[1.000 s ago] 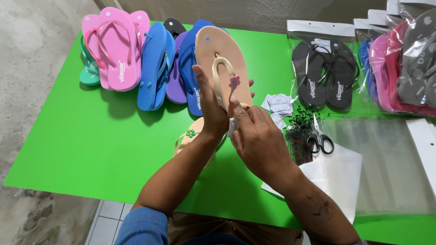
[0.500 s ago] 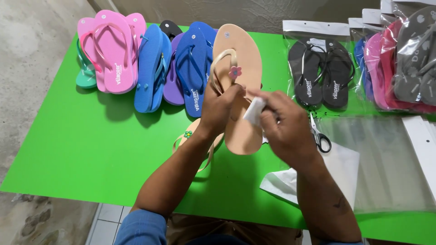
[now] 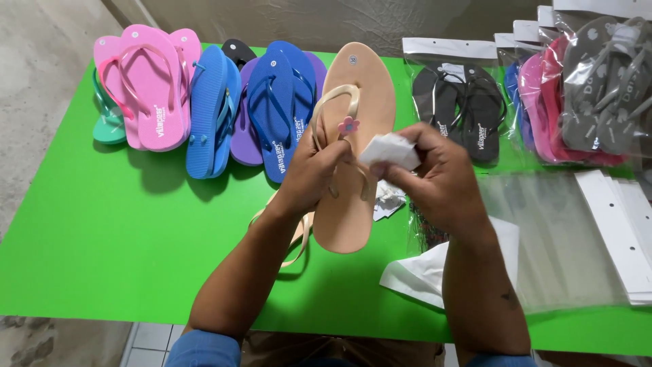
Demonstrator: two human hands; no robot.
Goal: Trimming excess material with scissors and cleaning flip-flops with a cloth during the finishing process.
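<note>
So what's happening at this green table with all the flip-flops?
A person holds a beige flip-flop up over the green table with the left hand, gripping it at the strap, which carries a small pink flower. The right hand pinches a small white folded piece beside the strap. Loose pink and blue flip-flops lie at the back left, bagged pairs at the back right.

Left hand [image 3: 314, 173] is gripping a beige flip-flop [image 3: 354, 146] by the strap, sole tilted up off the green table [image 3: 122, 251] — little pink flower [image 3: 348, 125] on the strap. Right hand [image 3: 435, 178] pinches a small white paper piece [image 3: 390, 150] just beside it. Blue flip-flops [image 3: 272, 109] lie behind.
</note>
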